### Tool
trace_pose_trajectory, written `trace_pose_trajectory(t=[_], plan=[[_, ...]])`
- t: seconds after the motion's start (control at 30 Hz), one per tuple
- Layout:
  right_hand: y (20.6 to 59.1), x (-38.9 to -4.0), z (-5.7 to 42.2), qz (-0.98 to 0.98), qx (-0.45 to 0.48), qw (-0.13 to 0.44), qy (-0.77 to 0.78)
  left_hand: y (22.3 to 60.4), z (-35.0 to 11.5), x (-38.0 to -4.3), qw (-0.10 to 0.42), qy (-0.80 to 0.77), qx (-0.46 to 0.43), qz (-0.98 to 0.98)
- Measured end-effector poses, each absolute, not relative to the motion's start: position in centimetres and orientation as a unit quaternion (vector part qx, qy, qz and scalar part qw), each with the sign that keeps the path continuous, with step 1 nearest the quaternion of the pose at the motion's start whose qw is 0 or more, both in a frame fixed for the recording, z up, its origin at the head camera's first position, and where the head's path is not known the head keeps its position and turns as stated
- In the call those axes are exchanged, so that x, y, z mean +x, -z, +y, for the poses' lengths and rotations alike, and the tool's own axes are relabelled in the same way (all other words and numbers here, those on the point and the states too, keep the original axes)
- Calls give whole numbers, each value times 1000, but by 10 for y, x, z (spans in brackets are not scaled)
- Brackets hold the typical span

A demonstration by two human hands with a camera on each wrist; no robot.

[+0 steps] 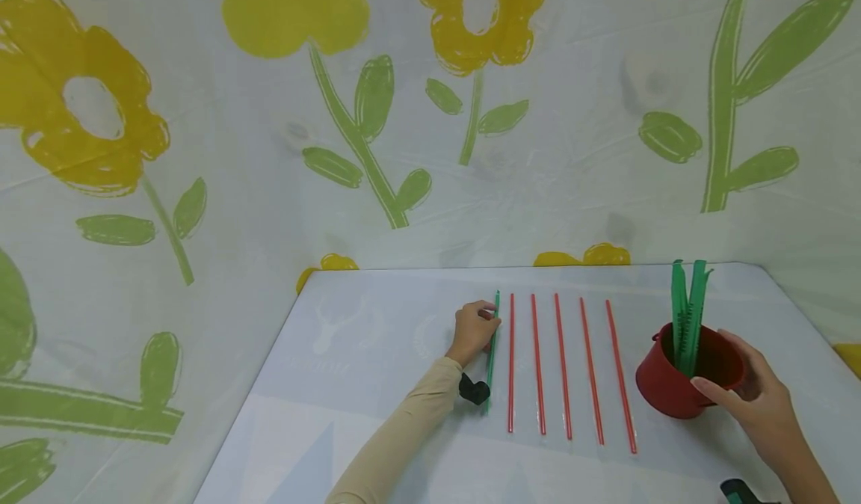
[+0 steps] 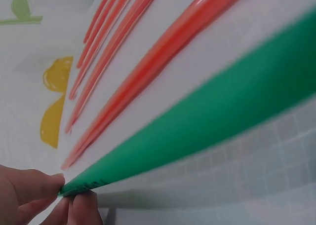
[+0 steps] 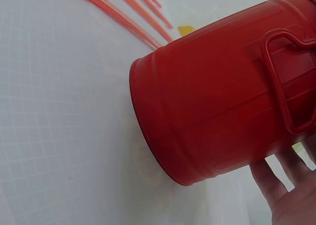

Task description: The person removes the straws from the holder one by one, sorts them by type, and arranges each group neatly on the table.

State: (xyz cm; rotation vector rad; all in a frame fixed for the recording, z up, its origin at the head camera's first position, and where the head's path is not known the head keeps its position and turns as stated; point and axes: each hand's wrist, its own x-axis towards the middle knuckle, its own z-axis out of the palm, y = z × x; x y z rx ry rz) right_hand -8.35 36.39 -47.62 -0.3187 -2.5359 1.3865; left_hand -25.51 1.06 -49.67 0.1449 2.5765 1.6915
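Observation:
My left hand [image 1: 474,332] pinches a thin green straw [image 2: 197,126] near its far end, between thumb and fingers. The straw lies lengthwise just left of a row of several red straws [image 1: 563,369], roughly parallel to them. Dark print shows on the green straw close to the fingertips in the left wrist view. On the right, my right hand [image 1: 760,395] holds a red bucket [image 3: 212,96] by its side, thumb at the near rim and fingers around the far side. Several green straws [image 1: 690,317] stick up out of the bucket, their lower ends hidden inside.
The white tabletop [image 1: 363,339] carries faint printed patterns and grid lines. Behind and to the left hangs a pale curtain [image 1: 572,190] with large yellow flowers. A black strap piece [image 1: 474,389] sits at the left wrist, and a dark object [image 1: 736,489] at the lower right edge.

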Motion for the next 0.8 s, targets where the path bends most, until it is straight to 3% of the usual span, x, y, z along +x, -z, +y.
trace_pose_trajectory(t=[0.43,0.8], plan=[[478,-84,365,-865,-115,110,-475,500,12,-255,7,-515,48,856],[477,-85,365,-869,-116,110,-469,499,11,-256,25,-513,39,857]])
